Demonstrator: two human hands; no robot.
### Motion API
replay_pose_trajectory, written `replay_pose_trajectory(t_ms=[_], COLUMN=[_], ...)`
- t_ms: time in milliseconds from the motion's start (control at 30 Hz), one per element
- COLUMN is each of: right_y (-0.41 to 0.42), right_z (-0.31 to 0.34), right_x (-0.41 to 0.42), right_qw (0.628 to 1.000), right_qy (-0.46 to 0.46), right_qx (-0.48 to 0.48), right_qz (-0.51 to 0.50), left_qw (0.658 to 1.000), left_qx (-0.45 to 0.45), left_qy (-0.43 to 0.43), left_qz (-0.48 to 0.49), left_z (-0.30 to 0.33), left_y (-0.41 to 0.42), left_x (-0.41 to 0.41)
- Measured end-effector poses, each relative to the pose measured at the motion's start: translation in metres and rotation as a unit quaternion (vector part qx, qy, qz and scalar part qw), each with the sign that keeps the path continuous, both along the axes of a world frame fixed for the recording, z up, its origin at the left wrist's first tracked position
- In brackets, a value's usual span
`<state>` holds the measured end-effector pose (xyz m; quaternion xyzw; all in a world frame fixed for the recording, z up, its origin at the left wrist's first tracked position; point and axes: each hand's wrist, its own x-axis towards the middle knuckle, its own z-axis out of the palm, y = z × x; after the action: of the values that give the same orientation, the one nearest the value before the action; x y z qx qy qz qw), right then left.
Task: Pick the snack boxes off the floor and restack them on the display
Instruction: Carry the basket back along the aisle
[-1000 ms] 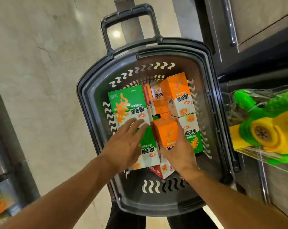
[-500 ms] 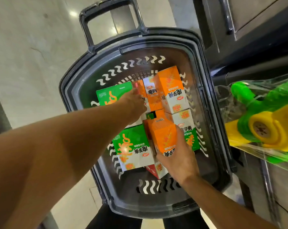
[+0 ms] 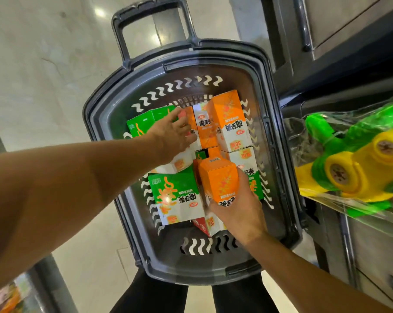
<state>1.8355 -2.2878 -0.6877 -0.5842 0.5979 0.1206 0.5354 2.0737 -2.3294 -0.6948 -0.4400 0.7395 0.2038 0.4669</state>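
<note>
A dark grey shopping basket stands on the floor below me, holding several orange, green and red snack boxes. My right hand grips an orange snack box and holds it a little above the others in the basket's middle. My left hand reaches across the far left of the basket and lies over a green box, its fingers reaching a red box beside it. Another green box lies flat near the front left. Two orange boxes stand at the back right.
The basket's handle points away from me over pale floor tiles. On the right, a green and yellow toy in clear wrap sits on a metal shelf edge. My legs are under the basket's near rim.
My left hand moved from the near green box up to the far green box. My right hand lifted the orange box slightly. The view shifted closer to the basket.
</note>
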Motion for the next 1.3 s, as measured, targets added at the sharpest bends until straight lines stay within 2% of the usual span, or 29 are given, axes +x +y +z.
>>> replay_pose_trajectory(t_ms=[67,133,233,300,367,467,567,700,800,867,967,1133,1300], right_y=[-0.002,-0.005,-0.014,-0.021,-0.028,-0.030,-0.022,0.002,0.036,0.063,0.103,0.148,0.189], right_z=[0.011,0.025,0.052,0.075,0.102,0.146,0.203,0.297,0.358,0.397,0.442,0.501,0.546], right_x=[0.000,0.001,0.001,0.003,0.003,0.002,0.004,-0.002,-0.015,-0.029,-0.056,-0.101,-0.150], right_qw=[1.000,1.000,0.999,0.998,0.998,0.995,0.988,0.977,0.966,0.955,0.938,0.908,0.877], right_qy=[0.007,0.018,0.028,0.033,0.024,-0.017,-0.037,-0.084,-0.078,-0.075,-0.086,-0.110,-0.148], right_qx=[-0.003,-0.013,-0.028,-0.044,-0.063,-0.096,-0.130,-0.158,-0.187,-0.199,-0.210,-0.243,-0.273], right_qz=[0.004,0.009,0.002,0.008,0.003,-0.034,-0.067,-0.118,-0.162,-0.206,-0.262,-0.322,-0.366], left_qw=[0.998,0.990,0.946,0.894,0.827,0.727,0.653,0.569,0.480,0.439,0.421,0.437,0.439], left_qx=[-0.036,-0.078,-0.165,-0.197,-0.212,-0.218,-0.223,-0.253,-0.277,-0.277,-0.255,-0.242,-0.264], left_qy=[0.033,0.062,0.146,0.190,0.240,0.322,0.374,0.401,0.404,0.414,0.438,0.496,0.557], left_qz=[0.027,0.098,0.236,0.355,0.463,0.566,0.620,0.672,0.727,0.748,0.753,0.711,0.654], left_z=[0.014,0.030,0.061,0.086,0.113,0.164,0.222,0.303,0.353,0.387,0.425,0.480,0.536], left_y=[0.009,0.018,0.031,0.042,0.055,0.076,0.102,0.134,0.161,0.179,0.201,0.208,0.201], left_x=[0.012,0.029,0.051,0.061,0.068,0.071,0.066,0.056,0.041,0.029,0.018,-0.002,-0.037])
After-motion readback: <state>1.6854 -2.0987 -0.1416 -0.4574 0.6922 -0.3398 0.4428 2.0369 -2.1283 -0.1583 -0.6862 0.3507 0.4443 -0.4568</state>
